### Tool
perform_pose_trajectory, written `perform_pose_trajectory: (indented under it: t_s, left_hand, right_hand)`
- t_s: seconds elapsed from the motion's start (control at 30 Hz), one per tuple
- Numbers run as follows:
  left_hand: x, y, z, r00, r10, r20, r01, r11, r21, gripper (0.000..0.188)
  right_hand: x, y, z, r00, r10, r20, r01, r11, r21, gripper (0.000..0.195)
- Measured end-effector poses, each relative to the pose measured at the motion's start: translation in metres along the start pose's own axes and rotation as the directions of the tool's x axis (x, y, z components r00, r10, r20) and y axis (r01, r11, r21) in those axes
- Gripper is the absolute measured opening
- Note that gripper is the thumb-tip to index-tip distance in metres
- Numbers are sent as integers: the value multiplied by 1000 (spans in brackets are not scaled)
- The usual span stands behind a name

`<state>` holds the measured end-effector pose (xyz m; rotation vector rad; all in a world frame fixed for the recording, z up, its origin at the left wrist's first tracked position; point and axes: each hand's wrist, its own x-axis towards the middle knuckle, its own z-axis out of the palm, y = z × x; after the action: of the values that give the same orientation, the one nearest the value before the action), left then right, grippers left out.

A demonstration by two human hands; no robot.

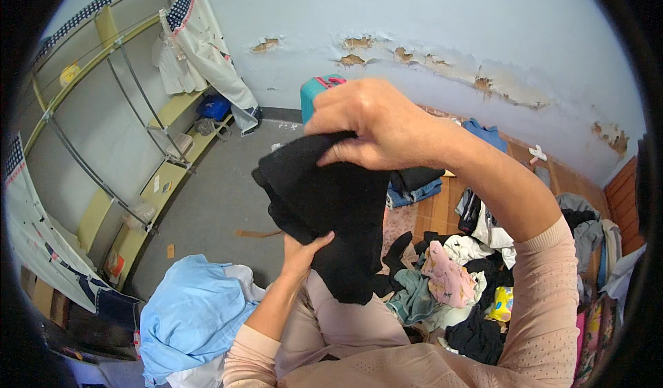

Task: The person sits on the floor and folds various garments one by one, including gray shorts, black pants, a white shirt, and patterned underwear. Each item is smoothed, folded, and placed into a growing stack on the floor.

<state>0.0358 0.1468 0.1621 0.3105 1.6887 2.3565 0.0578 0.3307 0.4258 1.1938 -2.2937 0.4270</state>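
A black cloth garment [342,206], partly folded over, hangs in front of my lap. My right hand [362,123] pinches its upper edge between thumb and fingers. Lower down, my left hand [303,256] holds the garment's left side, thumb on top and fingers hidden behind the cloth. The lower end of the cloth hangs over my light trousers [352,320]. What kind of garment it is cannot be told from its folds.
A heap of mixed clothes [450,279] lies at my right, with folded jeans [414,195] beyond it. A light blue shirt [194,310] lies at my left. Behind my right hand stands a teal suitcase [308,95]. A shelf frame [176,168] with fabric curtains lines the left.
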Motion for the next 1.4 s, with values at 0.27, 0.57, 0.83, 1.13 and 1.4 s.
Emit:
perform_pose_trajectory:
  t_s: [0.27,0.57,0.83,1.13,1.4]
  left_hand:
    - [58,-27,-32,965,-207,163,260,848,-462,28]
    - [30,24,30,859,268,437,-469,756,457,36]
    - [29,17,69,674,187,714,-543,782,307,27]
    - [31,12,56,746,242,620,-547,753,365,19]
    - [22,6,66,625,279,729,-731,537,422,24]
  right_hand:
    - [-124,-58,38,939,15,344,46,985,-168,29]
    - [-232,-69,81,745,588,315,-662,710,240,51]
    - [-242,-14,88,792,572,214,-608,773,185,81]
    - [-299,-6,103,221,925,308,-651,-95,753,18]
    - [-272,-13,129,330,943,53,-847,271,457,9]
